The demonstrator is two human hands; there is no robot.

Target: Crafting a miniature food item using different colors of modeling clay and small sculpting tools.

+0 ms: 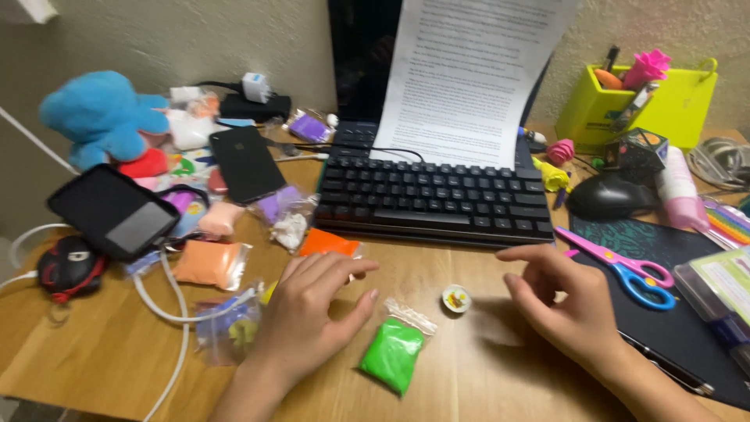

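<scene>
My left hand (308,309) hovers palm down over the wooden desk (469,375), fingers spread, holding nothing. Just to its right lies a small clear bag of bright green clay (393,353). An orange clay bag (326,242) sits right above that hand's fingertips. My right hand (562,301) floats above the desk with fingers loosely curled and empty. Between the hands rests a tiny round clay piece (456,298), white with yellow and red bits. A black keyboard (433,199) lies behind both hands.
Pink and blue scissors (625,266) lie on a dark mat at right, beside a black mouse (609,195). Several clay bags, a black phone (246,162), a dark case (113,211), white cables and a blue plush toy (101,113) crowd the left. A printed sheet (469,74) hangs over the screen.
</scene>
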